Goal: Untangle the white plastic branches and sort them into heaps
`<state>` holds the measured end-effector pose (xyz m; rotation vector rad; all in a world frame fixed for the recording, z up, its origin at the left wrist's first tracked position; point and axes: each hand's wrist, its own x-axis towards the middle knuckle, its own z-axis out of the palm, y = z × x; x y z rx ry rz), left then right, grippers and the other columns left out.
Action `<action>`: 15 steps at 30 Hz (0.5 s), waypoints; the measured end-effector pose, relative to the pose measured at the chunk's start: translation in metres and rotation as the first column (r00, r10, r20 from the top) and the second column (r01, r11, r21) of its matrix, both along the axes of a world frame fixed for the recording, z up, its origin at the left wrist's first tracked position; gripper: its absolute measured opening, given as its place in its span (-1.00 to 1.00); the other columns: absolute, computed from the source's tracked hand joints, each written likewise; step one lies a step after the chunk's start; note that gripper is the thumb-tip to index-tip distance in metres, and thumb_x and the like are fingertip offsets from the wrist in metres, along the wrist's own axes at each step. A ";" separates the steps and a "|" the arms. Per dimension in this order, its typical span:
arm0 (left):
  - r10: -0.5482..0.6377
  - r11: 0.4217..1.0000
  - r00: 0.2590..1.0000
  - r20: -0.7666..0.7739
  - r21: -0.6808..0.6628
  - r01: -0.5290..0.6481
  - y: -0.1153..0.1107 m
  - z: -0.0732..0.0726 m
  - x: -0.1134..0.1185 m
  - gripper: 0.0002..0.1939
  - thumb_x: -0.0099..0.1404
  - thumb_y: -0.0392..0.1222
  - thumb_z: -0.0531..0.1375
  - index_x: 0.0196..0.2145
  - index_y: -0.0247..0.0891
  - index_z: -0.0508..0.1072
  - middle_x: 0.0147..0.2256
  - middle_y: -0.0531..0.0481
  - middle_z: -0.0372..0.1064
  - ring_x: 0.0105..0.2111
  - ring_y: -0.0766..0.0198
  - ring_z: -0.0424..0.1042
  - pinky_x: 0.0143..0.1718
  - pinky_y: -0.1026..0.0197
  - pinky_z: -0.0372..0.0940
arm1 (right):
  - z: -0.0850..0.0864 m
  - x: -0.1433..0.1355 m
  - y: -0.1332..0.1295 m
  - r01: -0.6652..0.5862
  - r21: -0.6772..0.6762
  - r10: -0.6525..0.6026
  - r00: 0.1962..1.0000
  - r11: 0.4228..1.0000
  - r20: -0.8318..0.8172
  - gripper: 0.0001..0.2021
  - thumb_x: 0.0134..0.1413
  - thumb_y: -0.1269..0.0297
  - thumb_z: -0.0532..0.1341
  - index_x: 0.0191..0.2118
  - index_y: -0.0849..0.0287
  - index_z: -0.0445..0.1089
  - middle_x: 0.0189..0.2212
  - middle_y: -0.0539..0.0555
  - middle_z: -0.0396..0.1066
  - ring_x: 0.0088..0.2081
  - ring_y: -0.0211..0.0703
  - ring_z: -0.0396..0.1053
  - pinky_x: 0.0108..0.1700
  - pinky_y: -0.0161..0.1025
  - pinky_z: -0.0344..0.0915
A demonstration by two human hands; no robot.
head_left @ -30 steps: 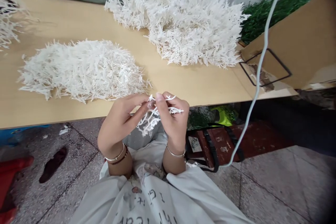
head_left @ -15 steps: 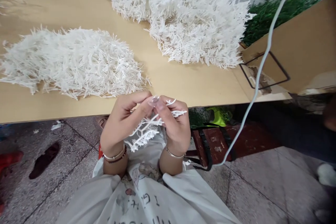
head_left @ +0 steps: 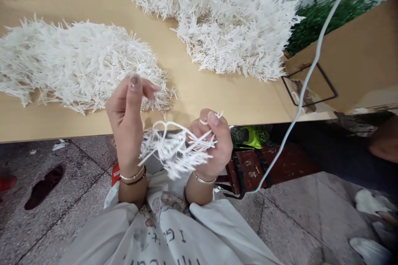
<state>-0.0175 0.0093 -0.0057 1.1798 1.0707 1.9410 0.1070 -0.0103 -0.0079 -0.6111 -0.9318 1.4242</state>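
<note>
My right hand (head_left: 216, 143) is closed on a bunch of white plastic sprigs (head_left: 177, 151). Thin stems loop out of it to the left, and short white ends poke up past the thumb. My left hand (head_left: 126, 109) is raised at the near edge of a pile of white plastic sprigs (head_left: 81, 62). Its thumb lies against the bent fingers; whether anything small is between them is hidden. The bunch hangs between both wrists, in front of the table edge. A larger heap of white sprigs (head_left: 224, 25) lies farther back on the table (head_left: 202, 95).
A white cable (head_left: 311, 70) crosses the right side. Behind it are a black wire frame (head_left: 329, 80), a cardboard box (head_left: 357, 49) and green plastic foliage (head_left: 329, 16). Below stands a dark red bench (head_left: 248, 169) with black straps. Another person's arm (head_left: 385, 140) shows at right.
My hands were together at the bunch. My left hand has let go and moved up and left to the pile, while my right hand keeps the bunch slightly to the right.
</note>
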 end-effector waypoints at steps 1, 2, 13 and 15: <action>0.128 0.992 0.979 -0.156 -0.001 -0.130 0.002 -0.001 -0.006 -0.68 0.42 -0.18 0.01 -0.47 -0.19 0.39 -0.41 0.08 0.27 -0.24 0.31 0.29 -0.03 0.16 0.11 | 0.000 0.001 0.000 -0.015 0.004 0.015 1.000 1.000 -0.004 -0.52 0.09 0.14 0.21 -0.65 0.14 -0.08 -0.75 -0.19 -0.18 -0.75 -0.47 -0.21 -0.72 -0.41 -0.09; 0.213 0.975 0.931 -0.295 0.001 -0.222 0.003 -0.003 -0.012 -0.73 0.41 -0.16 0.04 -0.41 -0.17 0.43 -0.34 0.07 0.30 -0.17 0.28 0.27 0.04 0.12 0.05 | -0.001 0.002 0.000 -0.025 0.010 0.025 1.000 1.000 -0.005 -0.51 0.09 0.14 0.22 -0.64 0.14 -0.09 -0.74 -0.18 -0.19 -0.74 -0.46 -0.22 -0.72 -0.41 -0.10; 0.284 0.913 0.545 -0.789 0.048 -0.406 0.014 -0.015 -0.036 -0.76 0.32 -0.02 0.16 -0.11 -0.06 0.52 0.18 0.07 0.15 0.08 0.03 -0.03 0.13 0.00 -0.02 | -0.006 0.009 -0.001 -0.085 0.010 0.085 0.989 0.996 -0.120 -0.51 0.08 0.21 0.21 -0.66 0.16 -0.11 -0.73 -0.19 -0.22 -0.74 -0.47 -0.29 -0.73 -0.42 -0.17; 0.314 0.905 0.526 -0.790 0.083 -0.417 0.017 -0.020 -0.038 -0.73 0.27 -0.02 0.21 -0.08 -0.06 0.49 0.17 0.01 0.15 0.06 -0.01 -0.01 0.11 -0.04 0.03 | -0.005 0.011 -0.001 -0.092 -0.001 0.091 0.986 0.996 -0.139 -0.51 0.07 0.20 0.20 -0.66 0.16 -0.13 -0.75 -0.20 -0.23 -0.75 -0.48 -0.30 -0.73 -0.42 -0.20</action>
